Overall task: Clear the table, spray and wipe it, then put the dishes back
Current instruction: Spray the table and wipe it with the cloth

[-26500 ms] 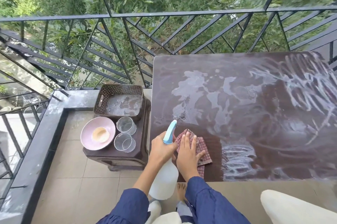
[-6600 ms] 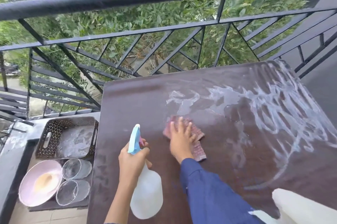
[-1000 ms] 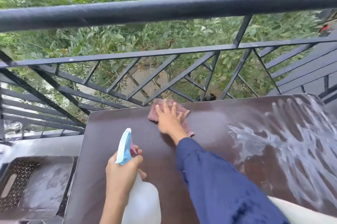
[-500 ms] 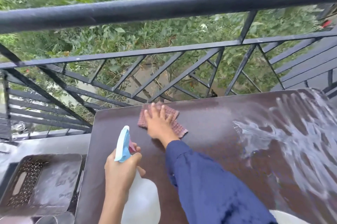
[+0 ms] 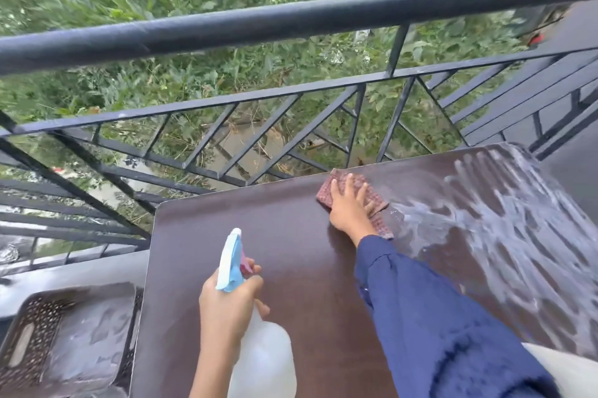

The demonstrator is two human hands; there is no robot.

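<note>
The dark brown table [image 5: 291,268] fills the lower middle of the head view. Its left half looks wiped and its right half carries white soapy streaks [image 5: 504,219]. My right hand [image 5: 349,206] presses flat on a red checked cloth [image 5: 377,200] at the table's far edge, fingers straight. My left hand [image 5: 226,310] grips the neck of a white spray bottle [image 5: 265,358] with a light blue trigger head, held above the table's near left part.
A brown perforated tray [image 5: 42,342] sits low at the left beside the table. A black metal railing [image 5: 291,25] runs right behind the table's far edge, with greenery beyond. A white object [image 5: 569,368] shows at the bottom right corner.
My right hand has slid the cloth to the right along the far edge, up to the soapy streaks. The left hand keeps the bottle in much the same place.
</note>
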